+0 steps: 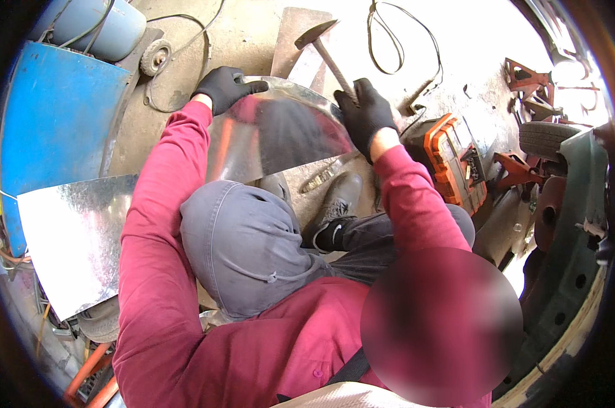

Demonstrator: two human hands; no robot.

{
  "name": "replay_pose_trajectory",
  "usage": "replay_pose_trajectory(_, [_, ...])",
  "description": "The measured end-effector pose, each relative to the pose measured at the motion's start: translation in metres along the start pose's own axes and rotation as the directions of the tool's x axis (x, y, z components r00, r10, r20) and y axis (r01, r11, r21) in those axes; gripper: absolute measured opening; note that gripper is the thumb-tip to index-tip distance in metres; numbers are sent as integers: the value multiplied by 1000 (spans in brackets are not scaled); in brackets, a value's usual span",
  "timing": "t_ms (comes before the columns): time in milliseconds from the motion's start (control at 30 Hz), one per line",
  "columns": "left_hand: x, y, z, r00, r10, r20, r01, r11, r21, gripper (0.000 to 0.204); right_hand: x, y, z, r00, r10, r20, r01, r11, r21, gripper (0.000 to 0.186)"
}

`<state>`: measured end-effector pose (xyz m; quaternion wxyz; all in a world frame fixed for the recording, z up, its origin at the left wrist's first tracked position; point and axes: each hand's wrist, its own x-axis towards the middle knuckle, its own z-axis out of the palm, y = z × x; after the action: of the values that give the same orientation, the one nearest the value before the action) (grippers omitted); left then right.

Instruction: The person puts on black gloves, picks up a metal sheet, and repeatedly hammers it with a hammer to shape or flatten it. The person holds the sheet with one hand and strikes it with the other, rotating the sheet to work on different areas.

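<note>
My left hand (pixel 222 88), in a black glove, grips the upper left edge of a shiny curved metal sheet (pixel 283 129), which spans the space in front of my knees. My gloved right hand (pixel 367 115) is closed on the handle of a hammer (pixel 329 58), its head raised above the sheet's far edge, with the hand beside the sheet's right end. Below the sheet my grey boots (pixel 334 204) show on the floor. A reddish-brown plate (pixel 287 37) lies beyond the sheet.
An orange-and-black toolbox (pixel 441 160) stands at the right, near jack stands (pixel 525 81), a tyre (pixel 545 141) and a green metal beam (pixel 569 272). Another metal sheet (pixel 76 238), a blue panel (pixel 59 115), a small wheel (pixel 156 56) and a blue barrel (pixel 110 27) are at the left. Cables (pixel 402 34) lie ahead.
</note>
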<state>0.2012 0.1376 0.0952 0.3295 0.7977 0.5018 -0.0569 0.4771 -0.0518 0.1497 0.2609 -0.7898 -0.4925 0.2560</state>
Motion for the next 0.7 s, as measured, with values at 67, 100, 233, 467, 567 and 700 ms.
replay_pose_trajectory(67, [-1, -7, 7, 997, 43, -69, -44, 999, -14, 70, 10, 16, 29, 999, -49, 2, 49, 999, 1, 38])
replay_pose_trajectory(100, [-3, -4, 6, 999, 3, -42, -4, 1000, -18, 71, 8, 12, 34, 999, 1, 33, -3, 998, 56, 38])
replay_pose_trajectory(233, [-9, 2, 0, 1000, -26, -12, 26, 1000, 0, 68, 1, 4, 46, 983, 148, 109, -159, 982, 98, 40])
replay_pose_trajectory(467, [-35, -65, -7, 961, 99, -258, -169, 950, -263, 57, 4, 26, 59, 989, 104, 107, -118, 984, 131, 43])
replay_pose_trajectory(567, [-49, -86, 3, 991, -51, -125, -5, 914, -406, 57, -2, 26, 55, 987, 104, 119, -120, 983, 140, 44])
replay_pose_trajectory(700, [-43, -75, 0, 995, -92, -36, 74, 939, -337, 54, -16, 40, 43, 986, 101, 135, -115, 989, 96, 45])
